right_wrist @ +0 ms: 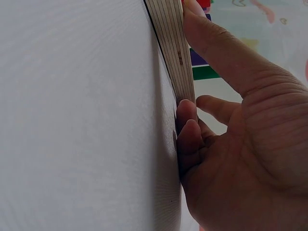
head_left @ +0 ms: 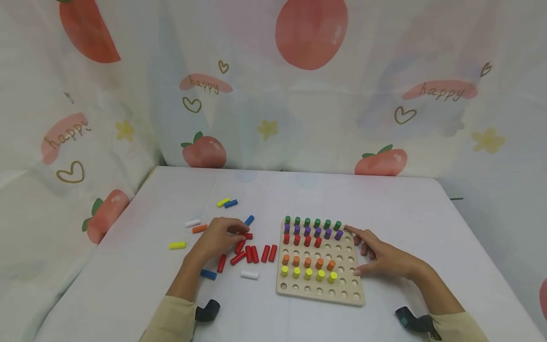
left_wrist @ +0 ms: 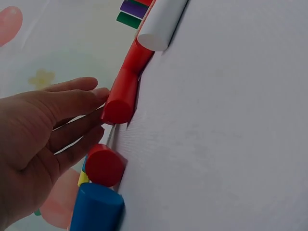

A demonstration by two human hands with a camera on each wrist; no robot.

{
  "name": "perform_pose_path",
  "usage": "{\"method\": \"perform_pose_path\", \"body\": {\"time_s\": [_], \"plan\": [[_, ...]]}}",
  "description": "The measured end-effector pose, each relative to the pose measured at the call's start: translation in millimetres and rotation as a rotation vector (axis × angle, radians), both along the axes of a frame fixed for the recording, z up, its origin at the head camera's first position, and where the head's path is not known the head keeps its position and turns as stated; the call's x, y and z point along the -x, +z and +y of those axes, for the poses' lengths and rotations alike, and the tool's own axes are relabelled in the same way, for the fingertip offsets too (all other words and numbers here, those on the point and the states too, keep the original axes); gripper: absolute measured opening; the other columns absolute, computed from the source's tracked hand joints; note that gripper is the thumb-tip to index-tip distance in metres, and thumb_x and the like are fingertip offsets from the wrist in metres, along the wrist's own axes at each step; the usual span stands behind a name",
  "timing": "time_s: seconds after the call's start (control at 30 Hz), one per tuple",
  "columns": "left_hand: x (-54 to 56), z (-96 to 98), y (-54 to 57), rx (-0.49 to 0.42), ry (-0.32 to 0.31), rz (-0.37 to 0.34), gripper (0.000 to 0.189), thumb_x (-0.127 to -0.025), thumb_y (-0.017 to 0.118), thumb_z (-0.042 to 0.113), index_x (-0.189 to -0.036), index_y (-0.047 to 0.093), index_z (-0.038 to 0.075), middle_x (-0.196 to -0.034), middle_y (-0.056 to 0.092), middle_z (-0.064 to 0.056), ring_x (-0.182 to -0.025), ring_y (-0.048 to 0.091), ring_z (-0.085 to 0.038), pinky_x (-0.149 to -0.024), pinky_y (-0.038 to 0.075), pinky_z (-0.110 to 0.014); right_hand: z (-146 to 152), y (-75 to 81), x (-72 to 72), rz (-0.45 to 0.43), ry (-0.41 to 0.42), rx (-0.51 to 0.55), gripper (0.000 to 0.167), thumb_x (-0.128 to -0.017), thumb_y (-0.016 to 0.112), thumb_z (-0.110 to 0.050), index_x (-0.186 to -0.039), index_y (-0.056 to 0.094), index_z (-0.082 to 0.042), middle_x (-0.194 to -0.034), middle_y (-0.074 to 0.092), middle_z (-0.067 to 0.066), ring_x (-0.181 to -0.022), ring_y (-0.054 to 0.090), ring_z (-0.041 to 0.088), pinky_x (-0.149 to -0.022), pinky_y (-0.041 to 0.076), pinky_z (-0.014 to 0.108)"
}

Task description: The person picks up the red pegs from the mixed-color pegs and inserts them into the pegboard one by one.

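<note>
A wooden pegboard point(head_left: 316, 291) lies on the table, with rows of green, purple, red, orange and yellow pegs standing in its holes. My right hand point(head_left: 386, 256) rests against the board's right side, thumb and index finger spread along it; the right wrist view shows other fingers bent against the layered edge point(right_wrist: 174, 53). Over the loose red pegs left of the board is my left hand point(head_left: 220, 237). Its thumb and fingers reach around a red peg point(left_wrist: 120, 98), with no firm grip visible. Several more red pegs point(head_left: 252, 254) lie just beside it.
Around the left hand lie loose blue pegs point(head_left: 208, 274), white pegs point(head_left: 249, 275), an orange peg point(head_left: 199, 229) and yellow pegs point(head_left: 177, 245). A white cloth covers the table point(head_left: 342, 194). Patterned fabric point(head_left: 273, 95) hangs behind it and at the left.
</note>
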State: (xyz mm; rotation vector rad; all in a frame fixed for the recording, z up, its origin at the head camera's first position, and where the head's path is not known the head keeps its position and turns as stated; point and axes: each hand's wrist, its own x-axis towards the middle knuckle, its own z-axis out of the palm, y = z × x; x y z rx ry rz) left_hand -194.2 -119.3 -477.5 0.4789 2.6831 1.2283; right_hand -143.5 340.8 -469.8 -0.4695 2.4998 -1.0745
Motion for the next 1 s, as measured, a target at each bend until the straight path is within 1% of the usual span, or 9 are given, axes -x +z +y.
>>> {"method": "perform_pose_path", "body": {"time_s": [0.13,0.27,0.33,0.4,0.53,0.63,0.77,1.0], "plan": [[-1.8,-4.6,-3.5,0.000,0.024,0.018,0.025,-0.093,0.079,0.009,-0.115,0.077,0.021,-0.104,0.071,0.013,-0.106,0.067,-0.015,-0.090,0.057,-0.036,-1.3,-0.7,-0.3,0.001,-0.001,-0.005,0.105,-0.081,0.090,-0.035,-0.163,0.028,-0.020,-0.121,0.038,0.008,-0.101,0.043,0.024,-0.077,0.042,0.029],[-4.3,-9.3,-5.9,-0.016,0.083,-0.002,0.025,-0.094,0.078,0.011,-0.113,0.077,0.026,-0.104,0.070,0.016,-0.106,0.066,-0.013,-0.089,0.057,-0.035,-1.7,-1.0,-0.3,0.004,-0.001,-0.011,0.105,-0.080,0.090,-0.035,-0.163,0.028,-0.019,-0.121,0.038,0.008,-0.100,0.043,0.024,-0.076,0.042,0.029],[-4.6,-12.3,-7.9,-0.023,0.103,-0.009,0.025,-0.095,0.077,0.011,-0.112,0.077,0.028,-0.104,0.070,0.017,-0.105,0.065,-0.012,-0.089,0.057,-0.035,-1.7,-1.1,-0.2,0.005,0.001,-0.010,0.105,-0.080,0.090,-0.035,-0.163,0.028,-0.019,-0.121,0.038,0.008,-0.100,0.043,0.024,-0.077,0.042,0.029],[-4.0,-15.6,-10.2,-0.034,0.100,-0.002,0.025,-0.094,0.078,0.010,-0.111,0.077,0.028,-0.104,0.070,0.017,-0.104,0.066,-0.011,-0.089,0.057,-0.035,-1.4,-1.0,-0.1,0.005,0.002,-0.009,0.105,-0.080,0.090,-0.035,-0.163,0.028,-0.019,-0.121,0.038,0.008,-0.100,0.043,0.023,-0.077,0.042,0.029],[-0.4,-22.2,-15.6,-0.070,0.053,0.023,0.027,-0.092,0.080,0.009,-0.112,0.077,0.027,-0.105,0.071,0.017,-0.103,0.066,-0.010,-0.091,0.056,-0.035,-1.1,-0.4,-0.4,0.003,0.003,-0.003,0.105,-0.080,0.090,-0.034,-0.163,0.028,-0.019,-0.122,0.038,0.008,-0.100,0.043,0.023,-0.077,0.043,0.028],[1.4,-26.0,-19.1,-0.092,0.032,0.027,0.028,-0.091,0.081,0.008,-0.113,0.077,0.026,-0.107,0.071,0.017,-0.103,0.067,-0.009,-0.091,0.056,-0.035,-1.4,0.7,-0.7,-0.001,-0.001,-0.004,0.105,-0.080,0.091,-0.035,-0.163,0.028,-0.019,-0.122,0.038,0.008,-0.100,0.043,0.024,-0.077,0.043,0.028],[3.1,-28.4,-21.8,-0.112,0.023,0.028,0.029,-0.091,0.081,0.007,-0.113,0.077,0.026,-0.108,0.072,0.016,-0.104,0.068,-0.009,-0.092,0.056,-0.035,-1.7,1.7,-0.7,0.001,-0.005,-0.009,0.105,-0.080,0.091,-0.035,-0.163,0.028,-0.020,-0.123,0.038,0.008,-0.100,0.043,0.024,-0.077,0.043,0.028],[3.9,-29.9,-21.8,-0.115,0.026,0.041,0.029,-0.090,0.081,0.006,-0.112,0.077,0.024,-0.107,0.072,0.014,-0.102,0.068,-0.010,-0.091,0.057,-0.033,-2.1,0.6,-0.3,0.002,-0.007,-0.006,0.105,-0.079,0.091,-0.035,-0.163,0.028,-0.021,-0.122,0.038,0.008,-0.100,0.043,0.024,-0.076,0.043,0.028]]}}
